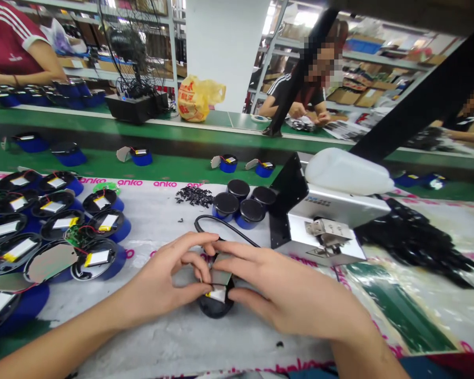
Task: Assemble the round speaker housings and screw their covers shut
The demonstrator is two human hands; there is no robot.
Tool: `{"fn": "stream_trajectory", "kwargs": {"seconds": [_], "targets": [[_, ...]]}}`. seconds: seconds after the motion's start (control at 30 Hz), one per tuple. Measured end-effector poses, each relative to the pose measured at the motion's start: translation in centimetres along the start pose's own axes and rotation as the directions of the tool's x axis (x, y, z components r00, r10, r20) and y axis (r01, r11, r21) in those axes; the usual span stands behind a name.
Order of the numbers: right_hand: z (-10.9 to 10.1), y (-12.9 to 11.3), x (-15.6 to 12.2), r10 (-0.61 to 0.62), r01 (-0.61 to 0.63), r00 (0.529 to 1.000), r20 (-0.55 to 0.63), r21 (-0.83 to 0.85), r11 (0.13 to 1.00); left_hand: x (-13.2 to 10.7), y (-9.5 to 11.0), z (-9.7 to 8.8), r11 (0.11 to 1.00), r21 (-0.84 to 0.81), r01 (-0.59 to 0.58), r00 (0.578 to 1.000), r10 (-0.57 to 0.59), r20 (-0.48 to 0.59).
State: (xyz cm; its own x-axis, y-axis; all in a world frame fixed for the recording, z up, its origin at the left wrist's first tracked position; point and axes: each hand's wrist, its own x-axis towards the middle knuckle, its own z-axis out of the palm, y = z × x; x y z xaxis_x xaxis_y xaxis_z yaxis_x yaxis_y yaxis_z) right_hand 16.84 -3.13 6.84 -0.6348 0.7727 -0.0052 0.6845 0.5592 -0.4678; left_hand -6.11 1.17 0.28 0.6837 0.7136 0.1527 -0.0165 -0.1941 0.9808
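Observation:
Both my hands meet over a small round black unit (215, 305) lying on the white sheet in front of me. My left hand (169, 276) pinches it from the left, thumb low and fingers curled over the top. From the right, my right hand (276, 287) grips it, the fingers pressing a grey flat piece (221, 273) and a white battery (218, 295) with a yellow end against the unit. A black cable (221, 229) loops just behind my fingers.
Several open blue-and-black units with batteries (97, 258) crowd the left. Capped black units (240, 202), a pile of small black bits (193, 196) and a metal machine (324, 231) with a white jug (345, 171) stand behind. Other people work across the green conveyor (166, 166).

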Motion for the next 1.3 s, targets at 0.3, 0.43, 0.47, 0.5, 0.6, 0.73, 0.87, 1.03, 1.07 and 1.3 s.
{"fn": "stream_trajectory", "kwargs": {"seconds": [0.3,0.43,0.47,0.5,0.6,0.73,0.87,1.03,1.07,1.3], "targets": [[6.2,-1.2,0.5,0.023,-0.117,0.825,-0.565,-0.131,0.984,-0.3,0.6,-0.8,0.935,0.239,-0.261,0.964,0.24,0.112],[8.5,-1.9,0.9,0.132,-0.216,0.649,-0.749,-0.016,0.976,0.5,1.4,-2.2,0.849,0.529,0.012,0.967,0.125,-0.224],[8.5,-1.9,1.0,0.169,-0.223,0.651,-0.74,0.027,0.975,0.9,1.7,-2.8,0.78,0.613,0.122,0.946,0.095,-0.31],[8.4,-1.9,0.9,0.196,-0.22,0.668,-0.718,0.061,0.973,1.4,2.0,-3.4,0.699,0.681,0.217,0.928,0.067,-0.365],[8.0,-1.9,0.7,0.206,-0.169,0.721,-0.662,0.12,0.978,3.4,2.6,-4.9,0.517,0.791,0.327,0.923,0.003,-0.384],[8.2,-1.8,0.3,0.251,-0.125,0.716,-0.651,0.234,0.964,6.8,1.8,-6.0,0.332,0.843,0.423,0.906,-0.123,-0.406],[8.5,-1.8,-0.3,0.282,-0.115,0.742,-0.608,0.299,0.947,8.8,0.6,-6.3,0.234,0.859,0.455,0.888,-0.189,-0.419],[8.7,-1.7,-0.5,0.225,-0.028,0.772,-0.595,0.322,0.946,8.7,-0.2,-6.0,0.258,0.848,0.463,0.885,-0.186,-0.426],[8.7,-1.7,-0.5,0.224,-0.022,0.774,-0.591,0.329,0.944,8.7,-0.2,-6.0,0.285,0.838,0.466,0.884,-0.182,-0.43],[8.6,-1.5,-0.8,0.226,-0.013,0.813,-0.536,0.371,0.929,7.8,1.9,-4.9,0.692,0.604,0.395,0.896,-0.145,-0.421]]}}
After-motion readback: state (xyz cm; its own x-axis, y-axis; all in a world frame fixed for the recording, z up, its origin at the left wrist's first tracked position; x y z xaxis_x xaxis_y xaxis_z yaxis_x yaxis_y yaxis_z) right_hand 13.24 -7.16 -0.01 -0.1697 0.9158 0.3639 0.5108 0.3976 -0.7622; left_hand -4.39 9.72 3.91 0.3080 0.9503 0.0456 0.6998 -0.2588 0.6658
